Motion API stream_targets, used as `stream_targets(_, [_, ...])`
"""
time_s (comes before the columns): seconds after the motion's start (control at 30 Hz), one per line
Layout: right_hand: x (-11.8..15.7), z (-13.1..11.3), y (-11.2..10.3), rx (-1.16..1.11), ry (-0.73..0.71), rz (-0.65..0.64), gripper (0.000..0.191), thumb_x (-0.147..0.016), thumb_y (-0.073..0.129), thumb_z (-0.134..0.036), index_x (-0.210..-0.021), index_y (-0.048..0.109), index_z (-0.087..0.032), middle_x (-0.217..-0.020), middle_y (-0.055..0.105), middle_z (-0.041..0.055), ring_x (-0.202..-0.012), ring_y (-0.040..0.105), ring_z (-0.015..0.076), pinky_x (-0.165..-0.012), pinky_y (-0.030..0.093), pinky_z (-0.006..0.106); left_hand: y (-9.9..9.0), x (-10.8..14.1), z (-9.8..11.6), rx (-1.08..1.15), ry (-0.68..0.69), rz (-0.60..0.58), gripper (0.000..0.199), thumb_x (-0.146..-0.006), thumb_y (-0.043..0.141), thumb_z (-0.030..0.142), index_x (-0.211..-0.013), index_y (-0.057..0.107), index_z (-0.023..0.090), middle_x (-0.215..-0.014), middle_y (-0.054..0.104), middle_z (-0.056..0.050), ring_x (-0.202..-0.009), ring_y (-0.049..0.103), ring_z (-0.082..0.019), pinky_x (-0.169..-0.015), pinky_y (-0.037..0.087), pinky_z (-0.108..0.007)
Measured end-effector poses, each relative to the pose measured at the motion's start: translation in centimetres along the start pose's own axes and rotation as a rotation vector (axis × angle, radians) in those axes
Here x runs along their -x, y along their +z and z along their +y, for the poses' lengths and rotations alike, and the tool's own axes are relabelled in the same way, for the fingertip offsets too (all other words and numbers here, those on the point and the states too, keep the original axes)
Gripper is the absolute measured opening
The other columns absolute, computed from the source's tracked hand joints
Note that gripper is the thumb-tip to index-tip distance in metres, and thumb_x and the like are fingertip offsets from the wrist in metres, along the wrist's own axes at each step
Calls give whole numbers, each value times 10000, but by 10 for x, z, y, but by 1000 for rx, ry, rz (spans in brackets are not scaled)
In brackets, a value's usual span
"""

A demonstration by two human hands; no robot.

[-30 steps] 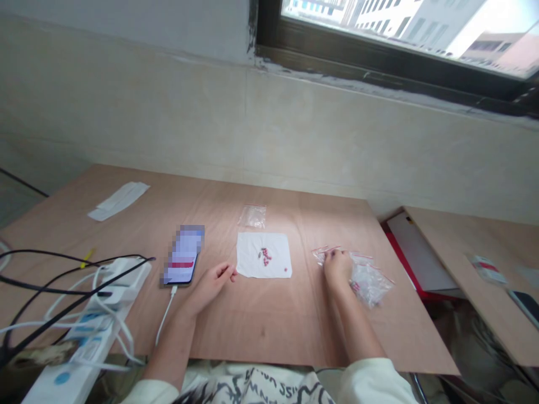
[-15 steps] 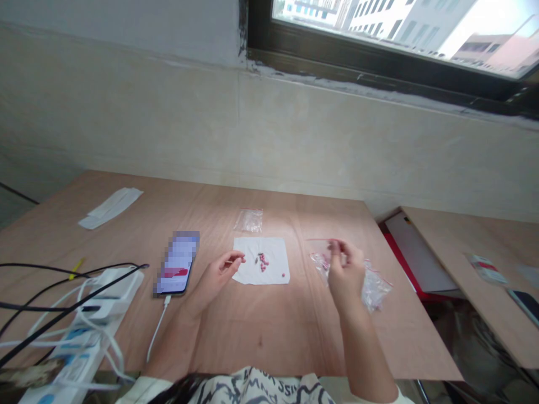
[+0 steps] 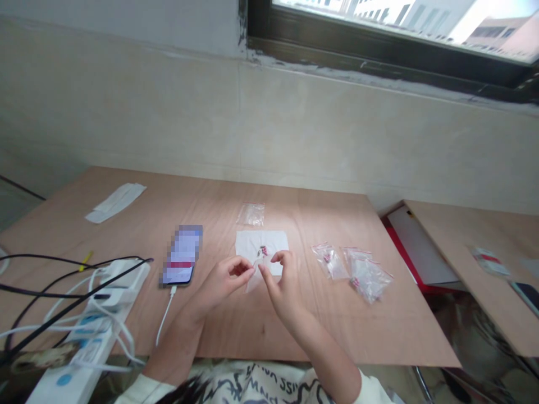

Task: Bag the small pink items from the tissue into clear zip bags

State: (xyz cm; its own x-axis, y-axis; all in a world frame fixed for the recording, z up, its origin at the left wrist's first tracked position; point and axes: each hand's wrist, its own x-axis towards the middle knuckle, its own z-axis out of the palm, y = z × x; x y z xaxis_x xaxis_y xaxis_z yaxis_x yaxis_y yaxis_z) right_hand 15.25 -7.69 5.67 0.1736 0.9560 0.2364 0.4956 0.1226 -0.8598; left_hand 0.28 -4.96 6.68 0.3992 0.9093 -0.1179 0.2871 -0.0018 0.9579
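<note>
My left hand (image 3: 227, 279) is closed in a pinch at the near left edge of a white sheet (image 3: 248, 241). A small clear plastic bag (image 3: 253, 284) hangs at its fingertips, partly hidden. Just to the right, my right hand (image 3: 286, 279) has its thumb and index finger apart, the thumb tip close to the bag; whether it touches is unclear. Small pink beads (image 3: 264, 251) and a little dark piece lie on the sheet between and beyond the hands.
Behind the sheet lies a clear zip bag (image 3: 251, 214). Bags with pink bits (image 3: 330, 261) and further zip bags (image 3: 368, 278) are at the right. To the left are a charging phone (image 3: 183, 255), a cabled power strip (image 3: 101, 314) and folded white paper (image 3: 115, 202).
My right hand has moved left from the bags at the right to the sheet's near edge. My left hand has shifted slightly right, and a clear bag now shows between the hands.
</note>
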Motion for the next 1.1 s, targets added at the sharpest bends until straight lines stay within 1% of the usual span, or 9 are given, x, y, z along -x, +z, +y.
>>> stream_targets(0.17, [-4,-7,3,-192,187,-389,304,-817,405,-407,-622,449,-178,-589,485,-12,-567,455,114,-540,353,233,0,-4,6,-31,15,-26,148,-758,504,267,-692,563,149,-684,578,-4,-673,537,-136,-613,409,-227])
stream_targets(0.3, [-16,-5,1,-303,229,-485,300,-792,441,-408,-624,497,-167,-593,541,6,-582,497,118,-553,374,233,-2,-7,6,15,35,-76,167,-772,489,279,-713,578,150,-692,591,-9,-687,554,-141,-638,427,-240])
stream_targets(0.4, [-21,-4,-1,-304,231,-521,264,-786,438,-347,-618,517,-160,-583,558,17,-549,500,115,-534,374,231,-6,-8,4,31,30,-112,198,-784,471,297,-726,590,150,-717,610,-19,-720,565,-148,-670,433,-250])
stream_targets(0.7, [-11,4,11,39,229,-313,154,-665,492,-219,-533,423,-179,-494,438,-36,-478,398,82,-447,295,192,-1,-5,-2,-219,46,136,76,-715,495,222,-662,512,169,-622,530,32,-594,504,-103,-564,395,-201])
stream_targets(0.8, [-5,8,23,-162,300,-396,56,-688,453,-224,-667,478,-178,-554,494,-26,-459,442,82,-414,335,189,5,3,9,-218,40,82,56,-729,479,206,-685,492,175,-610,519,36,-576,493,-97,-555,389,-197])
stream_targets(0.9, [-8,12,27,-381,470,-398,105,-687,426,-235,-745,491,-178,-515,473,-49,-367,426,75,-326,336,184,4,10,13,-164,60,0,105,-769,460,254,-711,500,176,-644,535,24,-600,496,-102,-586,398,-208])
stream_targets(1.0, [-18,12,17,-588,535,-420,174,-684,461,-294,-772,523,-158,-489,466,-57,-325,407,67,-297,345,193,-5,11,-2,-128,40,88,167,-795,442,324,-841,509,178,-780,551,-6,-723,515,-128,-675,410,-240])
stream_targets(1.07, [-25,10,9,-704,525,-554,202,-674,500,-324,-749,548,-142,-491,474,-51,-318,400,60,-292,336,194,-11,8,-18,-81,-13,220,306,-783,463,375,-1020,454,182,-918,544,-37,-795,515,-139,-725,410,-263])
stream_targets(1.1, [-28,10,6,-743,524,-636,207,-667,520,-326,-741,555,-136,-496,477,-50,-317,398,56,-290,326,192,-13,5,-26,-20,-49,203,350,-785,456,396,-1058,431,178,-936,545,-45,-785,522,-135,-726,416,-268])
